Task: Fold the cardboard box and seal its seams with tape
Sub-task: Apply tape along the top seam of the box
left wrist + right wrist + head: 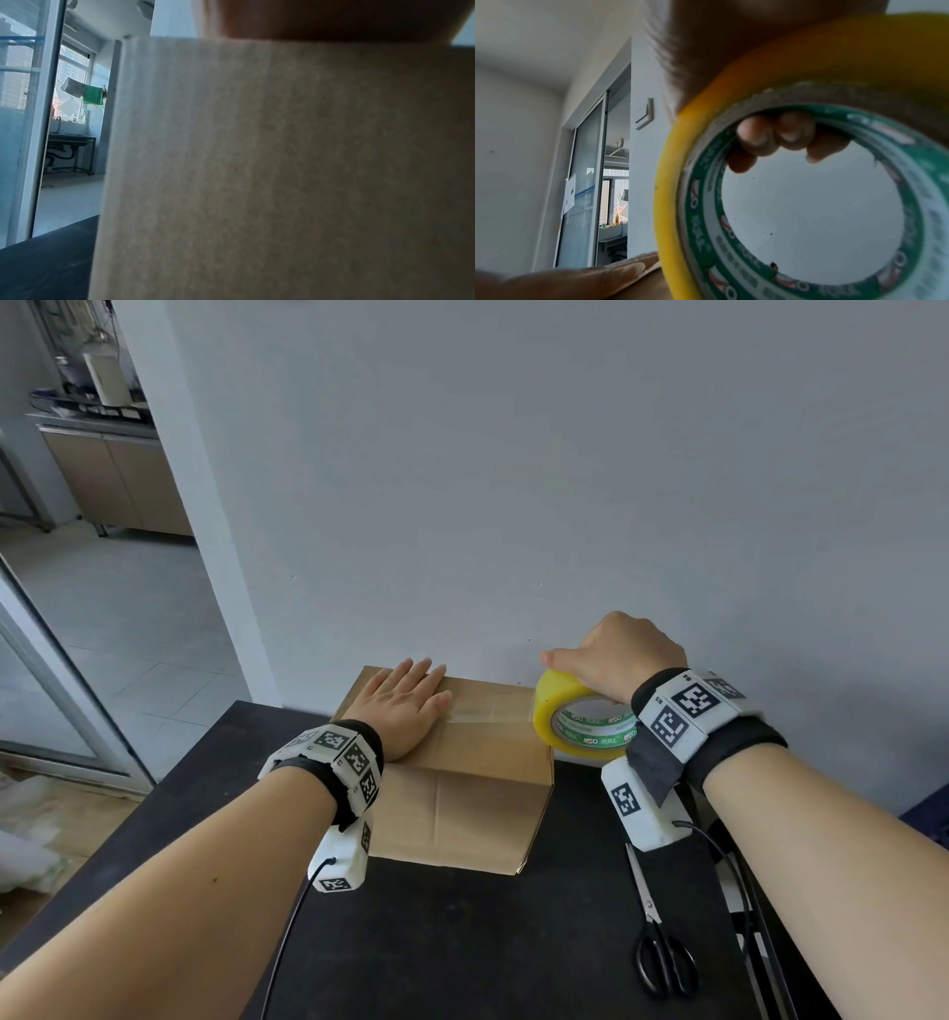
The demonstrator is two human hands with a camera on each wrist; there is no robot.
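Observation:
A closed brown cardboard box (pixel 477 783) stands on the black table (pixel 462 942) against the wall. My left hand (pixel 405 706) lies flat on the left part of its top, fingers straight, pressing the flaps down. A strip of clear tape (pixel 482 713) runs along the top seam from that hand to the right edge. My right hand (pixel 616 654) grips a yellow tape roll (pixel 570 716) with a green-printed core at the box's top right corner. In the right wrist view the fingertips (pixel 772 136) curl inside the roll (pixel 731 101). The left wrist view is filled by the box wall (pixel 282 162).
Black-handled scissors (pixel 657 937) lie on the table at the right, near my right forearm. Cables run from both wrist cameras across the table. The grey wall (pixel 565 480) is right behind the box. An open doorway (pixel 102 557) with a tiled floor lies to the left.

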